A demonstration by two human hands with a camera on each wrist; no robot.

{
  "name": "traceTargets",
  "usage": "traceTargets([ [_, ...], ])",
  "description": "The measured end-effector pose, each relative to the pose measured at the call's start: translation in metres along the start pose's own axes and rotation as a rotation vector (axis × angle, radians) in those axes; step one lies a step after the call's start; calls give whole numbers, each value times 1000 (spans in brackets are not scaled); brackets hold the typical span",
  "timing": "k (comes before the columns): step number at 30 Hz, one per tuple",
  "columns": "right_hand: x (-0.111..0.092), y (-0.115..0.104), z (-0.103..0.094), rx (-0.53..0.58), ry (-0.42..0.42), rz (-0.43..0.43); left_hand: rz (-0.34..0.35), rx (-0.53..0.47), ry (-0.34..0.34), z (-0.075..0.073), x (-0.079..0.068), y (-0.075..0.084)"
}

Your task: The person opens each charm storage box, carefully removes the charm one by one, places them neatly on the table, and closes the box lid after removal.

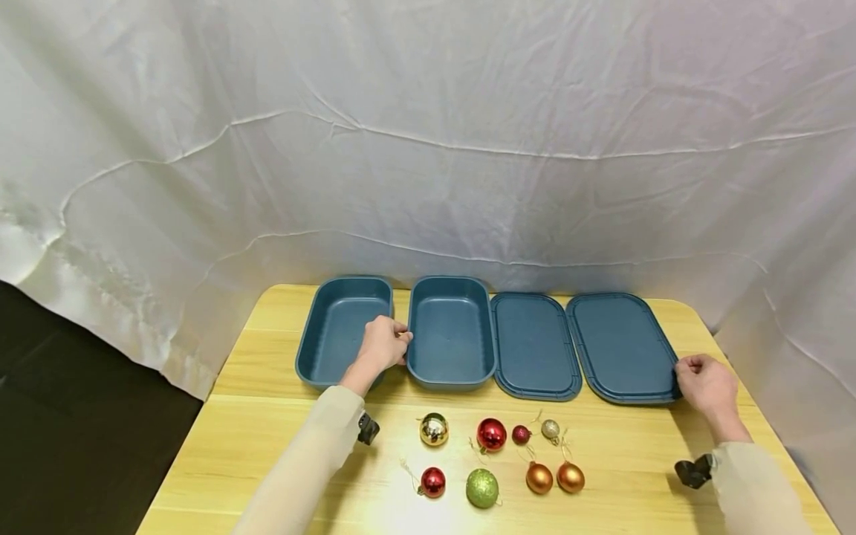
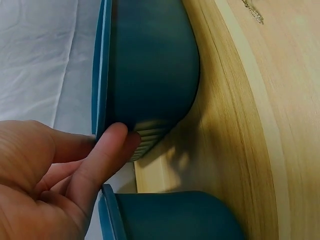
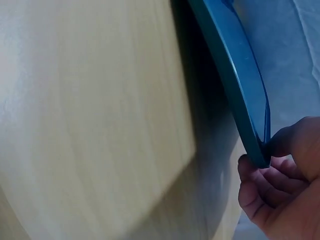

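My left hand [image 1: 381,345] reaches over the right side of the left-hand blue box [image 1: 344,338]. Its thumb and fingers pinch the near left rim of the second blue box [image 1: 451,342]; in the left wrist view the fingertips press on the outer wall of that box [image 2: 150,60]. At the far right, my right hand [image 1: 710,386] pinches the right edge of the larger blue lid [image 1: 625,345] near its front corner. The right wrist view shows that lid [image 3: 235,75] edge-on between thumb and fingers, a dark shadow under it.
A smaller blue lid [image 1: 537,345] lies between the second box and the held lid. In front are baubles: gold [image 1: 434,429], red [image 1: 491,435], green glitter [image 1: 482,488], copper [image 1: 571,477] and several others. A pale curtain [image 1: 428,186] hangs behind the wooden table [image 1: 267,423].
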State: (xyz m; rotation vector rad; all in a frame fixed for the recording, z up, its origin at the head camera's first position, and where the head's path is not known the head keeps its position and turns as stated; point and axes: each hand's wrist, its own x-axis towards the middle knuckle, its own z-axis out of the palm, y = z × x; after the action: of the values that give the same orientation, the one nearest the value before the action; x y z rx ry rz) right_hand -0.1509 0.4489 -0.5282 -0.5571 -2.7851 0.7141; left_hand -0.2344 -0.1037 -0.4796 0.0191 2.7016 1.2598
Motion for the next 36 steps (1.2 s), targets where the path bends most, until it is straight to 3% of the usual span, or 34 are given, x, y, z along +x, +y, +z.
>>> traceTargets([
  [10, -8, -8, -8, 153, 91, 142, -6, -10, -14, -1, 1, 0],
  [25, -18, -43, -23, 605, 194, 281, 15, 25, -12, -2, 1, -1],
  [31, -21, -62, -27, 653, 202, 294, 8, 24, -17, -2, 2, 0],
  [36, -24, -77, -25, 691, 292, 251, 9, 33, -15, -2, 3, 0],
])
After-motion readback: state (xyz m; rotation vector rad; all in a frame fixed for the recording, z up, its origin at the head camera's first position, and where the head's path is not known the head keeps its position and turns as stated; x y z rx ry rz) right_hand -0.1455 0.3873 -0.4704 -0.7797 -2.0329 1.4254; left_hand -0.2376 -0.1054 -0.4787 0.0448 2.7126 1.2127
